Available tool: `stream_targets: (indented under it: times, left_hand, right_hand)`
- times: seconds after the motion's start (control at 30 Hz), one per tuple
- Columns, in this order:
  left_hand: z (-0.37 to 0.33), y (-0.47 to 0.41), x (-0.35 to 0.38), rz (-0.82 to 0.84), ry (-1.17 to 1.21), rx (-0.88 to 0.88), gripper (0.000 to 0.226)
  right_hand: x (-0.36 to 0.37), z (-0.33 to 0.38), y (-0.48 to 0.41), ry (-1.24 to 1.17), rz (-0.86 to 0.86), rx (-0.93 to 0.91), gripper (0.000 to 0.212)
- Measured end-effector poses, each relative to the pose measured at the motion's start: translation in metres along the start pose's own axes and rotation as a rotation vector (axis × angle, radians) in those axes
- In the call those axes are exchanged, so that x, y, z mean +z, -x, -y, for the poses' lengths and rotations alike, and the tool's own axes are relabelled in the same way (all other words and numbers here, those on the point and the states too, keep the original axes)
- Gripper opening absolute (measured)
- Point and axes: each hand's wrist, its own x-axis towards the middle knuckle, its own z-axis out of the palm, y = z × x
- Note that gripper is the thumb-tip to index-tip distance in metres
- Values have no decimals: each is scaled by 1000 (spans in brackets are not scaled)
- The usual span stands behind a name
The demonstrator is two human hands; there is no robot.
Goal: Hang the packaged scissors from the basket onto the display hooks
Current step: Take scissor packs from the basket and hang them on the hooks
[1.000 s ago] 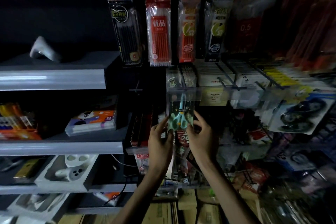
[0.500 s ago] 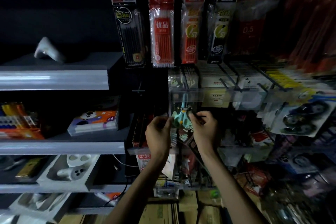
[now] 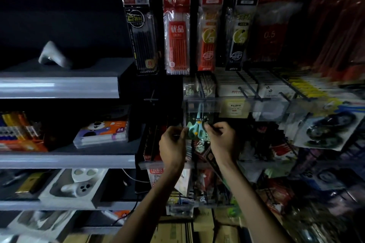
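**Scissors pack up at the rack**

Grey shelf off to the left. Here's the left hand, fingers curled and pinching the left edge of the scissors pack. The pack is upright between both hands, teal handles showing, its top just under the clear price strip. The right hand pinches the right edge. Pen packs hang above.
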Motion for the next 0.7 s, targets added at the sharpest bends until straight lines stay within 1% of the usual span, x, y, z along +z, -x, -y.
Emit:
stream_targets:
  times: [0.17,0.37,0.53,0.7]
  left_hand:
    - [-8,-8,2,-17,-1,-8,21]
    - [-5,-11,1,-22,-13,-34,21]
    - [2,-4,-3,-5,9,-4,21]
    - [0,3,-2,-8,-33,15,19]
  right_hand:
    - [10,3,-8,-72,-4,20,23]
    - [16,-1,-7,-52,-5,27,23]
    - [14,-9,-3,-53,-5,11,26]
    - [12,-5,0,-41,-2,17,28]
